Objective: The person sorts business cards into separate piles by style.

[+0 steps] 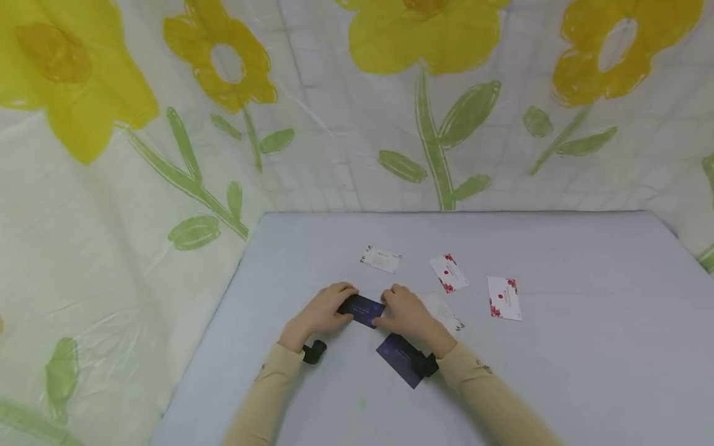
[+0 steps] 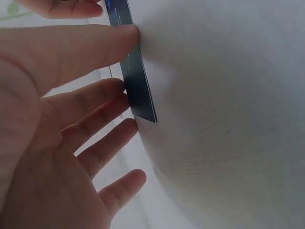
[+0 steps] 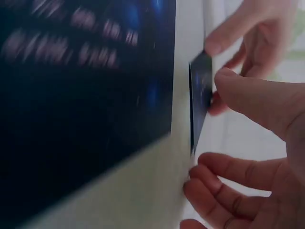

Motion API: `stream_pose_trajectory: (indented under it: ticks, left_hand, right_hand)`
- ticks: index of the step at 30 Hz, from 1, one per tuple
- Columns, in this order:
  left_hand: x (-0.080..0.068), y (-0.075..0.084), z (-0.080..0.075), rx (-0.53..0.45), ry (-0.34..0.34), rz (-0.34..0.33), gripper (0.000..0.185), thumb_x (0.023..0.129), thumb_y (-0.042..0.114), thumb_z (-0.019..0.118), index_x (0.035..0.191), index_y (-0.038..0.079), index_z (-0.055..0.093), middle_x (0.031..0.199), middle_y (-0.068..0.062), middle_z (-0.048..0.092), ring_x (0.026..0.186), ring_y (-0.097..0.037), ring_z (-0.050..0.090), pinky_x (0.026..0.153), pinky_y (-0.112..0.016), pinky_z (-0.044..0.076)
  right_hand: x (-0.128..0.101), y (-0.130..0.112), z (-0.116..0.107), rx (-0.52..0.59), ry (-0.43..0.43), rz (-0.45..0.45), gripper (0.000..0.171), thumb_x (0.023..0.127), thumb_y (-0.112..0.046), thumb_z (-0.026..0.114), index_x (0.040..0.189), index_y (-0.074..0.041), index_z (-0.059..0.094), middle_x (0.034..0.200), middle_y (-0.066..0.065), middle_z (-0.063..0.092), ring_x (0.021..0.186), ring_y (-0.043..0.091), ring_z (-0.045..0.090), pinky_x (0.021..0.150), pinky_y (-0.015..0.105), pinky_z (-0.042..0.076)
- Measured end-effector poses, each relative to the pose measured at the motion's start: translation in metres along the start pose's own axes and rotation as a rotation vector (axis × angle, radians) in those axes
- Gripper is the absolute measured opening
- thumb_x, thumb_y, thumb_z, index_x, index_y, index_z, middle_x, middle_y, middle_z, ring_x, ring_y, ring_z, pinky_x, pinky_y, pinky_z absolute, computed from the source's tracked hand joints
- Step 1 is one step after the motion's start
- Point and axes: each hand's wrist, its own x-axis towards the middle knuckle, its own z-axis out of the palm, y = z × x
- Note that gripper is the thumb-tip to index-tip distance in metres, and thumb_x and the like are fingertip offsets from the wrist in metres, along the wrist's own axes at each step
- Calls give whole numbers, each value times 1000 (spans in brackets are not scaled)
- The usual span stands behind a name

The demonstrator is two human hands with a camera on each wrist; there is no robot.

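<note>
My left hand and right hand meet at the middle of the grey table, each pinching one end of a small dark blue card. The left wrist view has this card edge-on between the thumb and the other fingers of my left hand. In the right wrist view my right hand grips the card from its near end. A second dark blue card lies flat on the table under my right wrist, blurred and large in the right wrist view.
Three white cards with red or pale print lie beyond the hands, and another white card is partly hidden behind my right hand. A yellow-flower plastic sheet hangs round the table's back and left sides.
</note>
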Motion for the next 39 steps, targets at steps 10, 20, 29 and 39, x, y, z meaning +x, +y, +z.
stream_pose_trajectory:
  ticks: [10,20,29,39]
  left_hand:
    - [3,4,-4,-12,-8,13,46,82,14,69,122,-2,53,123,-15,51,114,-31,47,95,-48,38]
    - [13,-4,-2,-157,19,-36,38,76,12,75,107,1,58,104,-11,55,97,-25,52,87,-40,42]
    - [25,-7,0,-463,250,-120,14,83,-3,64,97,-4,62,92,-14,63,81,-22,58,72,-32,50]
    - [35,-10,7,-443,330,-270,11,77,-2,71,87,-3,65,78,-9,64,68,-15,56,61,-23,47]
  right_hand:
    - [9,-9,9,-99,-28,15,46,70,-32,81,93,-2,56,83,8,49,75,22,46,70,40,40]
    - [16,1,1,191,-54,72,35,69,-16,81,93,-4,58,86,6,48,77,20,46,71,36,41]
    - [29,22,-7,447,95,61,13,78,0,68,86,-1,58,76,5,58,70,16,54,64,28,45]
    - [39,25,-12,425,62,193,17,74,-5,73,83,0,60,72,4,54,67,15,48,60,25,38]
